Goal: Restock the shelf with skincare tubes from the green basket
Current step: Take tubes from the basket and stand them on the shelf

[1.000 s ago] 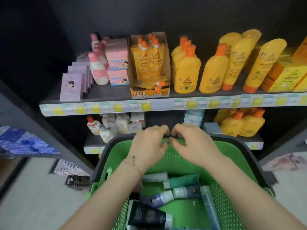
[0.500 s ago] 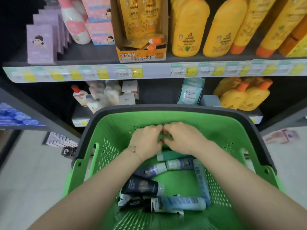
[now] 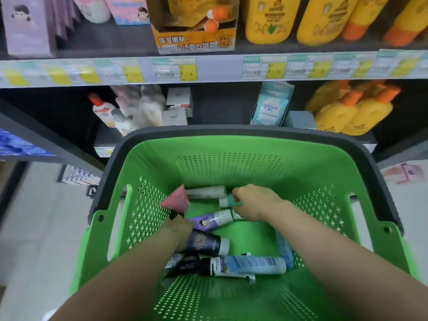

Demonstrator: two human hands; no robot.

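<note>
The green basket (image 3: 324, 181) with a dark grey rim stands before the shelves and holds several skincare tubes. Both my hands reach down into it. My left hand (image 3: 181, 228) grips the cap end of a pink tube (image 3: 176, 200), whose flat crimped end points up by the left wall. My right hand (image 3: 252, 202) curls its fingers round a teal tube (image 3: 231, 201) near the far end. Loose on the bottom lie a white tube (image 3: 206, 192), a purple tube (image 3: 213, 221), a black tube (image 3: 206, 243) and a light blue tube (image 3: 252, 265).
The upper shelf edge (image 3: 208, 70) carries price tags, with yellow bottles (image 3: 268, 22) and an orange display box (image 3: 194, 40) above it. The lower shelf (image 3: 220, 112) holds small bottles at left, a pale blue pack (image 3: 271, 107) and yellow bottles (image 3: 352, 112) at right. White floor lies on both sides.
Both hands left the far rim and went down into the basket, then apart. The left now holds a pink tube, the right a teal one. The view tilted downward.
</note>
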